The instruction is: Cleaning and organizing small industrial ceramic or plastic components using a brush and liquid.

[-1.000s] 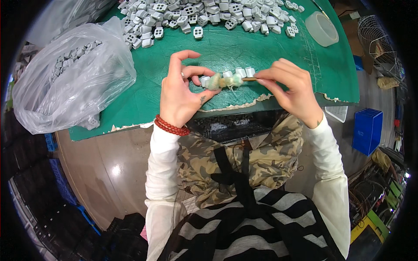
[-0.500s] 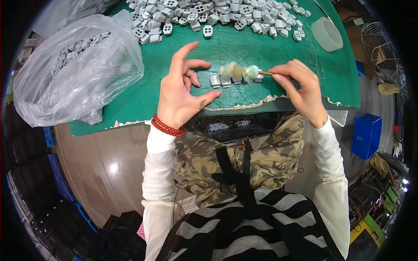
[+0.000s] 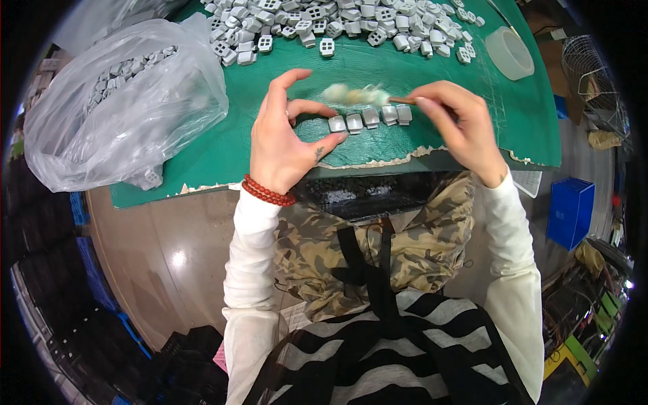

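A short row of small grey plastic pieces (image 3: pixel 370 118) lies on the green work mat. Thumb and a finger of my left hand (image 3: pixel 278 138) close on the lower and upper edges of the leftmost grey plastic piece (image 3: pixel 337 124), while the index finger stretches out above. In my right hand (image 3: pixel 462 125), a thin brown handle is pinched between thumb and fingers. It belongs to a brush (image 3: pixel 358 95) with a pale, fluffy head, blurred by motion, which passes just beyond the row. Whether the head touches anything, I cannot tell.
A big heap of similar grey pieces (image 3: pixel 364 20) covers the mat's far side. At left stands a clear plastic bag (image 3: pixel 196 88) with more pieces; a translucent round tub (image 3: pixel 509 54) is at far right. The green mat (image 3: pixel 270 88) has a ragged near edge. A blue bin (image 3: pixel 569 212) stands on the floor.
The brush has swung up and left, off the row, uncovering the pieces. My left thumb and finger have come in from apart and closed on the leftmost piece.
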`<state>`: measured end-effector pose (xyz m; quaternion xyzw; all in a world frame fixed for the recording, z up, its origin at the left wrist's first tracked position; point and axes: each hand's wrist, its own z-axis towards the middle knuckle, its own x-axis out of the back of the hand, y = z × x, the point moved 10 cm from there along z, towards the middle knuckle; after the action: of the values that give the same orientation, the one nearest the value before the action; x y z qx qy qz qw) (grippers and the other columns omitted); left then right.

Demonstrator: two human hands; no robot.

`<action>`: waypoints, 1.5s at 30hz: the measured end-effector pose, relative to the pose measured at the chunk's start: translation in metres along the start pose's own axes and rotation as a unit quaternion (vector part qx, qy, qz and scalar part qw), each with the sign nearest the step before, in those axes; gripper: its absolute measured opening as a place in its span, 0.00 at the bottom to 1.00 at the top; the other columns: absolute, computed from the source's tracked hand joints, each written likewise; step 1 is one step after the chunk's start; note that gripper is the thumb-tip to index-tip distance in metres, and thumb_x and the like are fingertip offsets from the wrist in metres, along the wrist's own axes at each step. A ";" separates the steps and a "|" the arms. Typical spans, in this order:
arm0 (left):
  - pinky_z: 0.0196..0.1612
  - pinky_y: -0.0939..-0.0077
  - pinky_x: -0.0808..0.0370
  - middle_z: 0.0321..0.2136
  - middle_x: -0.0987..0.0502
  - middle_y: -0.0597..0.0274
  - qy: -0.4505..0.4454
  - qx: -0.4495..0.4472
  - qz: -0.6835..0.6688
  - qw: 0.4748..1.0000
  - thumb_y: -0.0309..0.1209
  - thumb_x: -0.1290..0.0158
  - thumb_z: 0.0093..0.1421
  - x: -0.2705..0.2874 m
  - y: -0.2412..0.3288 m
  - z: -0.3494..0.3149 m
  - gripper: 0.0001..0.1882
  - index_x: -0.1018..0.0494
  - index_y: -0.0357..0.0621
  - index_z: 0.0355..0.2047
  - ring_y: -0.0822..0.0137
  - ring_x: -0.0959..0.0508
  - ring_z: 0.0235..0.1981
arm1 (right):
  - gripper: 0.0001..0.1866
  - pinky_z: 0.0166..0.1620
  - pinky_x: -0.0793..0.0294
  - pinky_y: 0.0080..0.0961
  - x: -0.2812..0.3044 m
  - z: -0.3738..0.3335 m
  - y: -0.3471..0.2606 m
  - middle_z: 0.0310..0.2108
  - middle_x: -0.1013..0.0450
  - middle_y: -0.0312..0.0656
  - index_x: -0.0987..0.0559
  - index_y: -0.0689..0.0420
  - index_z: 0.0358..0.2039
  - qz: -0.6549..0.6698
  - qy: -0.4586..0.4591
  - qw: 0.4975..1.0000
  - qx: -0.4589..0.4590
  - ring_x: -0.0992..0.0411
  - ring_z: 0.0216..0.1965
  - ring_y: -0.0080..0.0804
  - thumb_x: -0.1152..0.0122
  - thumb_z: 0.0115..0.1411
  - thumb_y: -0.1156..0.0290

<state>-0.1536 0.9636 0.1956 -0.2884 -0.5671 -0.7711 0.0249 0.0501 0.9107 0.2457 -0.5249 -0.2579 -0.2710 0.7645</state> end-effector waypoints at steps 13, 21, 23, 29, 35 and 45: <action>0.52 0.71 0.34 0.33 0.16 0.67 0.018 0.018 0.038 0.999 0.26 0.27 0.39 0.008 -0.007 -0.008 0.42 0.35 0.44 0.54 0.70 0.28 0.40 | 0.05 0.27 0.33 0.29 -0.004 -0.005 -0.025 0.23 0.27 0.37 0.18 0.54 0.31 -0.130 0.022 0.987 0.090 0.31 0.25 0.34 0.33 0.52 0.75; 0.52 0.73 0.33 0.33 0.17 0.66 0.013 0.003 0.031 0.999 0.26 0.26 0.37 0.006 -0.006 -0.007 0.43 0.36 0.44 0.54 0.70 0.27 0.40 | 0.05 0.27 0.32 0.28 -0.004 -0.010 -0.026 0.23 0.27 0.38 0.18 0.55 0.31 -0.143 0.032 0.986 0.081 0.31 0.25 0.35 0.34 0.52 0.75; 0.52 0.73 0.33 0.33 0.17 0.65 0.012 -0.005 0.042 0.999 0.26 0.26 0.37 0.007 -0.004 -0.006 0.43 0.37 0.44 0.54 0.70 0.27 0.40 | 0.05 0.28 0.31 0.28 0.010 -0.011 -0.018 0.23 0.27 0.38 0.18 0.55 0.32 -0.073 0.064 0.994 0.047 0.30 0.26 0.36 0.33 0.53 0.74; 0.50 0.74 0.32 0.33 0.17 0.66 -0.002 -0.015 0.022 1.000 0.26 0.26 0.39 0.002 0.001 0.000 0.42 0.36 0.44 0.54 0.72 0.27 0.40 | 0.03 0.27 0.32 0.25 -0.008 -0.020 -0.018 0.24 0.26 0.36 0.20 0.57 0.33 -0.082 0.008 0.993 0.090 0.29 0.26 0.28 0.37 0.57 0.75; 0.44 0.74 0.30 0.44 0.23 0.61 -0.066 -0.013 0.044 0.997 0.30 0.27 0.37 -0.021 0.023 0.002 0.42 0.32 0.44 0.55 0.71 0.29 0.38 | 0.11 0.30 0.33 0.20 -0.008 -0.029 0.054 0.32 0.24 0.34 0.28 0.60 0.42 0.227 0.045 0.955 -0.187 0.31 0.32 0.20 0.54 0.71 0.66; 0.50 0.63 0.29 0.46 0.28 0.57 -0.133 -0.107 0.094 0.981 0.27 0.27 0.33 -0.054 0.060 -0.035 0.37 0.26 0.44 0.49 0.52 0.28 0.47 | 0.09 0.43 0.31 0.28 -0.039 -0.066 0.008 0.38 0.26 0.46 0.33 0.62 0.40 0.209 -0.004 0.966 -0.155 0.30 0.37 0.34 0.59 0.72 0.70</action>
<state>-0.1013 0.8958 0.2149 -0.4413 -0.4495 -0.7766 -0.0091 0.0351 0.8565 0.1927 -0.6803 -0.1006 -0.1401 0.7123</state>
